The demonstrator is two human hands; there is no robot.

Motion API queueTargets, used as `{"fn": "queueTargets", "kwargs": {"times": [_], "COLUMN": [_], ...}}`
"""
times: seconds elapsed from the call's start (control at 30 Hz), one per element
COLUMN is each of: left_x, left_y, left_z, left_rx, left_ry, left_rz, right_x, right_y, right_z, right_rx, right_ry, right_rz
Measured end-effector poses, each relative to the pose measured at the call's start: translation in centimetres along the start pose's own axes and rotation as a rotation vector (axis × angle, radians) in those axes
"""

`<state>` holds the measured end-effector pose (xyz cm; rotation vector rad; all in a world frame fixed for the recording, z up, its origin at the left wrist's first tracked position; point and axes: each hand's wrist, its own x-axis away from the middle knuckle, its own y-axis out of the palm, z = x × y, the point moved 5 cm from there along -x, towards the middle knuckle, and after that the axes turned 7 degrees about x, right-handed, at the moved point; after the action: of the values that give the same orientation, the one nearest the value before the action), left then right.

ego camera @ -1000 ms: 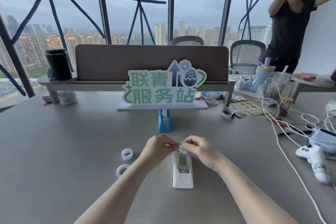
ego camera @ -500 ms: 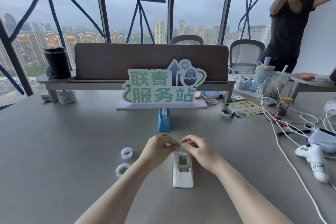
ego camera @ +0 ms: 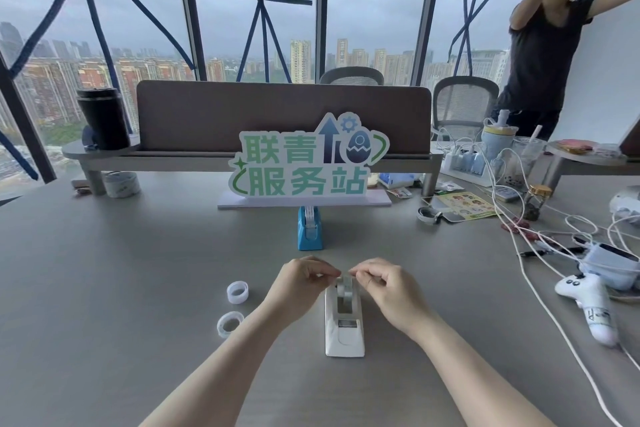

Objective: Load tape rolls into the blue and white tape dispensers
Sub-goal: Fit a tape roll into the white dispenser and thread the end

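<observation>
A white tape dispenser (ego camera: 344,333) stands on the grey table in front of me, with a clear tape roll (ego camera: 344,289) sitting in its far end. My left hand (ego camera: 301,282) and my right hand (ego camera: 382,282) pinch the roll's top from either side, fingertips nearly touching. A blue tape dispenser (ego camera: 310,230) with a roll in it stands farther back under the sign. Two loose tape rolls lie left of my arm: one upright (ego camera: 237,292), one flat (ego camera: 229,322).
A green-lettered sign (ego camera: 306,166) and a brown desk divider (ego camera: 284,114) stand behind. White cables (ego camera: 540,267), a white game controller (ego camera: 588,305), cups and chargers crowd the right side. A black tumbler (ego camera: 103,118) sits back left. A person stands at the far right.
My hands have stayed at the roll on the white dispenser, with the fingertips drawing slightly closer together over its top. Nothing else moved.
</observation>
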<state>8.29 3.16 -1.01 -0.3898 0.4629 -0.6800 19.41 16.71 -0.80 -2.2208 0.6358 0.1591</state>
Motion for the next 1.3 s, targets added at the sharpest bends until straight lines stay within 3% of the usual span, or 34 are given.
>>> {"fn": "queueTargets", "kwargs": {"times": [0.27, 0.67, 0.77, 0.87, 0.97, 1.3], "left_x": [0.3, 0.3, 0.3, 0.2, 0.3, 0.6], "left_y": [0.1, 0.3, 0.4, 0.4, 0.5, 0.4], "left_z": [-0.3, -0.8, -0.9, -0.9, -0.9, -0.8], "left_rx": [0.098, 0.065, 0.062, 0.058, 0.072, 0.089], "left_ry": [-0.006, 0.001, -0.001, -0.003, -0.007, -0.054], "left_rz": [0.045, -0.013, -0.024, -0.013, -0.005, -0.014], "right_x": [-0.9, -1.6, -0.7, 0.5, 0.9, 0.9], "right_y": [0.6, 0.1, -1.3, -1.6, -1.3, -1.1], "right_z": [0.1, -0.4, -0.9, -2.0, -2.9, -4.3], "right_rx": [0.096, 0.007, 0.050, 0.276, 0.437, 0.545], "right_ry": [-0.007, 0.088, -0.004, -0.164, -0.239, -0.348], "right_rz": [-0.149, -0.026, 0.002, -0.077, -0.053, 0.111]}}
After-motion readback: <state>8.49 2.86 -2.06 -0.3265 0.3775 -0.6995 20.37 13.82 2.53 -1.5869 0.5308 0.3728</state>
